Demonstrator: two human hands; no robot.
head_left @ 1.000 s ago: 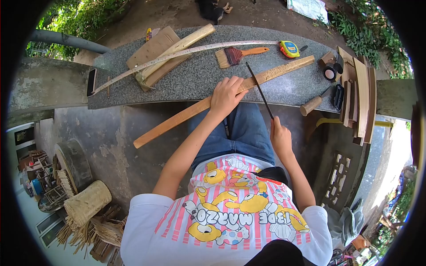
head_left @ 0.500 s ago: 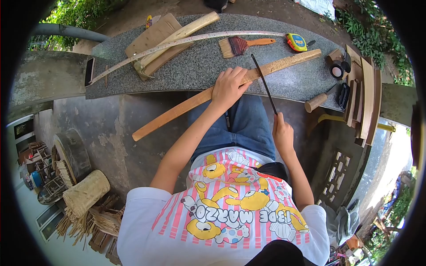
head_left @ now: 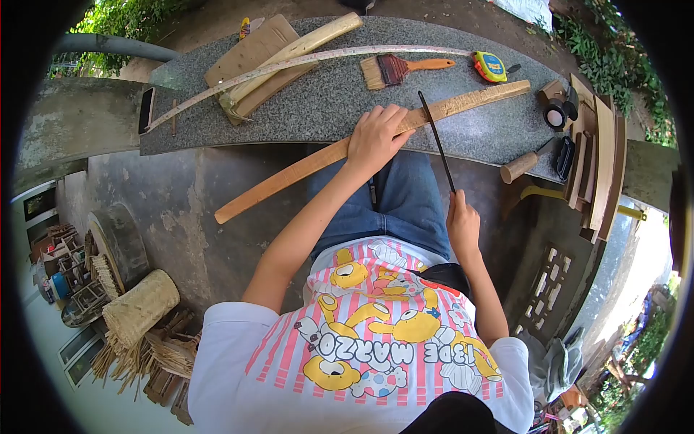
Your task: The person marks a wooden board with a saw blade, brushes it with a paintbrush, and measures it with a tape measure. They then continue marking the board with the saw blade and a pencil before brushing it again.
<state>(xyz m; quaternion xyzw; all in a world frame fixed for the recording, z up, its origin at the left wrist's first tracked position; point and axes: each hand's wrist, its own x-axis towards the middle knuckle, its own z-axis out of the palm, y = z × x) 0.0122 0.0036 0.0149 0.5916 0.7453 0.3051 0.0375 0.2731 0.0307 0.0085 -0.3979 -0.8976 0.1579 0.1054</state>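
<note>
My left hand (head_left: 377, 141) is closed round a long, slightly curved wooden strip (head_left: 289, 172), pressing it at the stone table's near edge. One end of the strip lies over the tabletop and the other juts out past the edge to the left. In my right hand (head_left: 463, 220) is the end of a thin dark file (head_left: 441, 150), its fingers wrapped shut around it. The file slants across the strip just right of my left hand, its tip beyond the wood. Its handle end is hidden in my fist.
On the speckled stone table (head_left: 303, 108) lie a paintbrush (head_left: 394, 70), a tape measure (head_left: 489, 66) with its blade drawn out left, a hammer (head_left: 289, 58) on a board, a phone (head_left: 146, 108) and a wooden-handled tool (head_left: 519, 169). Curved wooden pieces (head_left: 601, 166) stand at the right.
My right hand and the file have shifted slightly right and down. My left hand keeps its grip on the wooden strip, and the whole view has moved a little.
</note>
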